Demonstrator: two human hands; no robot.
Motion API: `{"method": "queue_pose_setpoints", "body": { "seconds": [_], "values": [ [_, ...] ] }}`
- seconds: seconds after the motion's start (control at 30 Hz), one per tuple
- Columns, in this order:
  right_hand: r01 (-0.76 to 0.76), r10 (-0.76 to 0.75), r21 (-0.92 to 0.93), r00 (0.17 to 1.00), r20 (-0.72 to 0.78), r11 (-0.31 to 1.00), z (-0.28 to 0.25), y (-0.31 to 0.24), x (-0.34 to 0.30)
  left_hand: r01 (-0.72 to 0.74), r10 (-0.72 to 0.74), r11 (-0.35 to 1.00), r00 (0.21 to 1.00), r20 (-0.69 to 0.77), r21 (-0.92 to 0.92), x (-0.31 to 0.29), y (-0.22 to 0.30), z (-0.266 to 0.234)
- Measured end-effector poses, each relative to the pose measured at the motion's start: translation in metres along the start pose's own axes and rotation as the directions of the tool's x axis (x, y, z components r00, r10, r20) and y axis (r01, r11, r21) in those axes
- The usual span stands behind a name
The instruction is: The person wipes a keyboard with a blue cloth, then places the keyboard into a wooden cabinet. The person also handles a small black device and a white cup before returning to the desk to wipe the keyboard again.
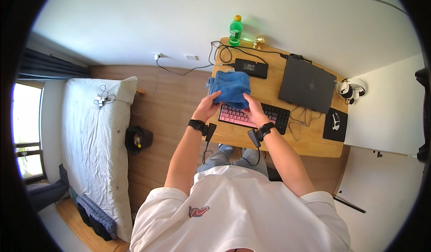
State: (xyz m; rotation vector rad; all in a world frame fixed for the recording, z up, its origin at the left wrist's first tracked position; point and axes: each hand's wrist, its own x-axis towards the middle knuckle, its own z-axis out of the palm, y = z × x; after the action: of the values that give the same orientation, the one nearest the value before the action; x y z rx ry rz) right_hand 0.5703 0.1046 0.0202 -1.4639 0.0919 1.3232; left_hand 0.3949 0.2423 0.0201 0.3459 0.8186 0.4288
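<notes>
A folded blue cloth (pixel 230 87) is held up over the left part of the desk, between my two hands. My left hand (pixel 208 106) grips its lower left edge, and my right hand (pixel 255 110) pinches its lower right corner. Under and just in front of the cloth lies a keyboard (pixel 238 116) with pink and dark keys; the cloth and my right hand hide part of it. Beyond the cloth rests a black power brick (pixel 251 68) with cables. Both wrists wear black straps with small devices.
On the wooden desk (pixel 310 148) are a closed dark laptop (pixel 307 84), a mouse (pixel 335 121) on a black pad, a loose cable (pixel 305 117), a green bottle (pixel 235 30) and a gold ornament (pixel 259 42). A headset (pixel 351 90) is at the right. Leftward are a bed (pixel 96 131) and bin (pixel 138 139).
</notes>
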Motion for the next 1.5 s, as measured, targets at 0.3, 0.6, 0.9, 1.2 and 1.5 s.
{"method": "queue_pose_setpoints", "body": {
  "seconds": [0.3, 0.6, 0.9, 1.2, 1.5],
  "values": [
    [0.014, -0.032, 0.118, 0.989, 0.148, 0.993, -0.016, -0.021, -0.028, -0.102, 0.11, 0.939, 0.994, -0.005, 0.328, -0.038, 0.016, 0.036],
    [0.168, -0.18, 0.248, 0.983, 0.028, 0.954, -0.065, -0.038, -0.054, -0.323, 0.393, 0.562, 0.914, 0.097, 0.762, -0.031, -0.014, 0.086],
    [0.298, -0.288, 0.377, 0.954, -0.085, 0.877, -0.136, -0.052, -0.079, -0.398, 0.329, 0.195, 0.888, 0.322, 0.897, -0.025, -0.042, 0.157],
    [0.503, -0.392, 0.428, 0.861, -0.325, 0.751, -0.232, -0.05, -0.12, -0.556, 0.072, 0.122, 0.831, 0.551, 0.823, 0.007, -0.115, 0.231],
    [0.675, -0.44, 0.42, 0.726, -0.529, 0.607, -0.31, -0.02, -0.152, -0.617, -0.134, 0.151, 0.762, 0.634, 0.773, 0.029, -0.206, 0.275]
  ]
}}
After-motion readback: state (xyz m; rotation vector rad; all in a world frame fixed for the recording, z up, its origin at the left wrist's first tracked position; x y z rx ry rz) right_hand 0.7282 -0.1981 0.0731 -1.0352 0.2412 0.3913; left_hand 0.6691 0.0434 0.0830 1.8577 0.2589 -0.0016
